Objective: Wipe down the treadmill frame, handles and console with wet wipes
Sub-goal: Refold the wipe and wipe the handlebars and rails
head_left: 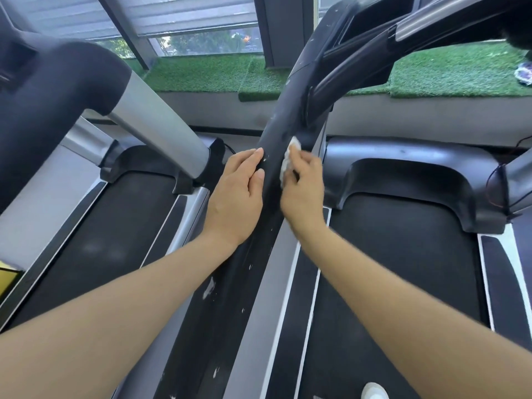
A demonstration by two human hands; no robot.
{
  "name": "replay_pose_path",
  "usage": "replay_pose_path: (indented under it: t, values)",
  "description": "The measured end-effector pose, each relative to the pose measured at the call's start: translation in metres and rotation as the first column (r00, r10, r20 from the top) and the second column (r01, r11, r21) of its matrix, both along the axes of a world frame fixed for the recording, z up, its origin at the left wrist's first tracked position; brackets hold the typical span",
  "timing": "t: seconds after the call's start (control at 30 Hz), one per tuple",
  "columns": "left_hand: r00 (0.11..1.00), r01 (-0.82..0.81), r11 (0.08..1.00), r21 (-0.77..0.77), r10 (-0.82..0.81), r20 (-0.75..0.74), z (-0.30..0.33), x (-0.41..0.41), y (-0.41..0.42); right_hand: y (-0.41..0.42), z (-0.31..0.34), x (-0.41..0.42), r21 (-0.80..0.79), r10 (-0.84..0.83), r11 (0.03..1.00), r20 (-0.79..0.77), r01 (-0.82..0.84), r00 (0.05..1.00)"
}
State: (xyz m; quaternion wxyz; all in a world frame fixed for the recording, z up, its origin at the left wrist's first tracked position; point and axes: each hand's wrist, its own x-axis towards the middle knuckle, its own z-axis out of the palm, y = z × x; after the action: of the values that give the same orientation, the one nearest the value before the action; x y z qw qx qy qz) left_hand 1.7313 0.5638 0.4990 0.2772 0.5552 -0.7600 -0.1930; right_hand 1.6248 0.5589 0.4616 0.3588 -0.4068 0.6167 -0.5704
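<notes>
The left hand [237,191] rests flat-fingered on the black upright [270,180], steadying it; the right hand [303,185] pinches a wet wipe [288,162] and should press firmly, working along the speckled frame.

We look down along a dark upright bar [267,197] of the treadmill, scuffed with white flecks, running from the bottom centre to the upper right of the frame. Our left hand [239,194] rests flat against its left side. Our right hand [303,185] presses a crumpled white wet wipe [288,164] to its right side. Black belts [403,254] lie on either side.
</notes>
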Motion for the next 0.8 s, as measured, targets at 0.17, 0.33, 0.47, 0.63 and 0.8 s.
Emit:
replay_pose_path:
  t: [0.17,0.33,0.47,0.63,0.8]
  values:
    - [1.0,-0.003,1.0,0.018,0.003,-0.006,0.002,0.0,0.001,-0.031,0.011,-0.014,-0.001,-0.018,1.0,-0.007,0.018,1.0]
    - [1.0,0.001,1.0,0.016,0.0,-0.011,0.001,0.0,-0.001,0.008,0.003,0.004,-0.027,0.012,1.0,-0.087,-0.014,0.996]
    - [1.0,0.006,0.999,0.045,-0.007,0.02,0.003,0.004,0.001,0.046,0.0,0.024,-0.052,0.044,0.998,-0.041,-0.046,0.998]
    - [1.0,0.018,0.994,0.105,-0.019,0.006,0.002,0.025,0.029,0.088,-0.011,0.046,-0.066,0.076,0.995,-0.022,-0.077,0.997]
    - [1.0,-0.015,0.998,0.061,0.016,-0.005,-0.006,0.025,0.043,0.081,-0.011,0.042,-0.08,0.052,0.995,-0.073,-0.058,0.996]
